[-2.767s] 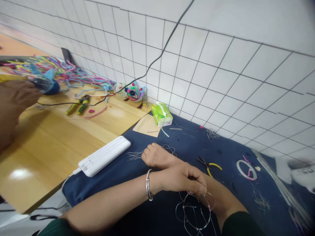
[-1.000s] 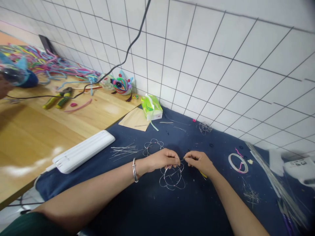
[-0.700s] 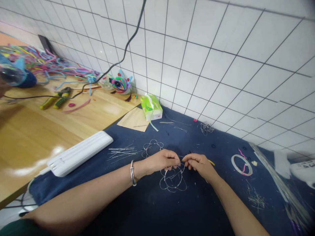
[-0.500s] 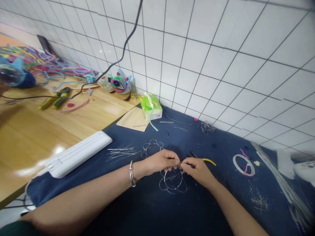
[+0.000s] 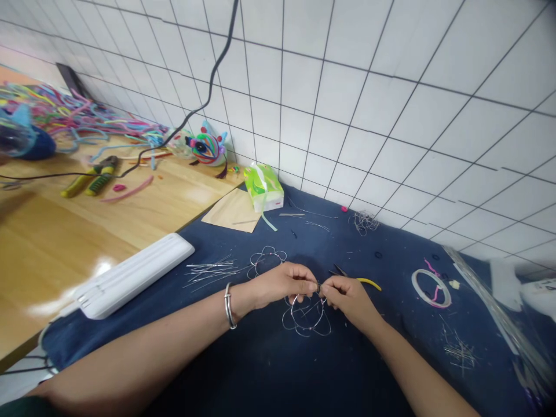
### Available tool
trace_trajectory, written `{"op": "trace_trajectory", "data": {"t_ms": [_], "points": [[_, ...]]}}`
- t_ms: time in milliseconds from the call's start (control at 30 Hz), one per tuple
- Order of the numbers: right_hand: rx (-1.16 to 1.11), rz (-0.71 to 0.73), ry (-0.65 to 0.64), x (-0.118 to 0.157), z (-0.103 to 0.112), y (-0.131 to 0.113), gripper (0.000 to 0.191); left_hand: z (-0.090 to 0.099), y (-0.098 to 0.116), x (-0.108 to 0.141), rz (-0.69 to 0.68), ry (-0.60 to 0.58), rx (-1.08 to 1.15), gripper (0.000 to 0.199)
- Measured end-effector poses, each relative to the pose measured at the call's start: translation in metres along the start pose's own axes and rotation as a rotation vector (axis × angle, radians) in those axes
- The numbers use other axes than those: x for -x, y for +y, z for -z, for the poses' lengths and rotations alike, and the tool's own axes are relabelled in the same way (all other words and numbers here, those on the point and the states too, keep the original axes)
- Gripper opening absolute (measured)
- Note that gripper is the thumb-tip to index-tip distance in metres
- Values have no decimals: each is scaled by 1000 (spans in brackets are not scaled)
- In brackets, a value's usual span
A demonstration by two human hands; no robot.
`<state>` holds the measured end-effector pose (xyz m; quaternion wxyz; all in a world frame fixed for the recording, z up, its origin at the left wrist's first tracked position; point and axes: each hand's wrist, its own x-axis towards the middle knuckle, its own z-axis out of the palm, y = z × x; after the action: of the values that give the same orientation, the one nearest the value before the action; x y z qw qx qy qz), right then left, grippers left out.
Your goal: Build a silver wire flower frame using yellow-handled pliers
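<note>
My left hand [image 5: 292, 282] and my right hand [image 5: 345, 295] meet near the middle of the view, fingertips pinched close together. Between and below them hangs a flower-shaped wire frame [image 5: 309, 328], a ring with thin loops around it and small pinkish spots. Both hands grip its upper edge; the exact spot under the fingers is hidden. Behind my left hand lies a second wire flower frame [image 5: 268, 253], partly covered by the hand. Pliers with a yellow handle [image 5: 369, 284] lie just behind my right hand, partly hidden by it.
Loose straight wires [image 5: 212, 269] lie left of my hands, beside a long white power strip [image 5: 139, 275]. Further back are a tissue pack [image 5: 270, 200] and a wire tangle [image 5: 365, 221]. A white tape roll [image 5: 431, 288] and wire scraps [image 5: 460, 350] lie right. Yellow-green pliers [image 5: 98, 176] rest on the wooden table.
The view has shifted slightly. My fingertips have moved a little on the wire frame's upper edge, and a small dark bit now shows between them. Both hands still grip it.
</note>
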<state>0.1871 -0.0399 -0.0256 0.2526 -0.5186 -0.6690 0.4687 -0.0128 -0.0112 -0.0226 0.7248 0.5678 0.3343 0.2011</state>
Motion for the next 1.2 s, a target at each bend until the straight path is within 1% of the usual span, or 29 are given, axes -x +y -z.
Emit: {"op": "trace_trajectory", "data": {"t_ms": [167, 367, 467, 567, 733, 800, 867, 967, 1133, 1200], "points": [[-63, -13, 29, 1, 1, 1, 22, -1, -1, 0, -30, -25, -13, 20], [-134, -24, 67, 1, 1, 3, 20, -1, -3, -2, -77, -20, 24, 24], [-136, -18, 97, 1, 1, 2, 18, 0, -4, -3, -95, -11, -7, 25], [-134, -5, 109, 2, -1, 2, 19, 1, -5, -2, -93, 34, -126, 27], [-148, -20, 121, 2, -2, 3, 19, 4, 3, 5, -148, 137, -545, 28], [-152, -37, 131, 2, -2, 3, 19, 5, 7, 7, -154, 141, -616, 27], [-156, -45, 140, 1, -2, 3, 19, 8, 10, 8, -152, 136, -608, 27], [-169, -42, 164, 1, -1, 4, 20, 11, 10, 7, -129, 139, -536, 27], [-176, -45, 202, 1, -2, 5, 21, 13, 8, 4, -101, 137, -482, 12], [-183, -37, 211, 2, -2, 5, 21, 14, 6, 3, -97, 131, -472, 11]]}}
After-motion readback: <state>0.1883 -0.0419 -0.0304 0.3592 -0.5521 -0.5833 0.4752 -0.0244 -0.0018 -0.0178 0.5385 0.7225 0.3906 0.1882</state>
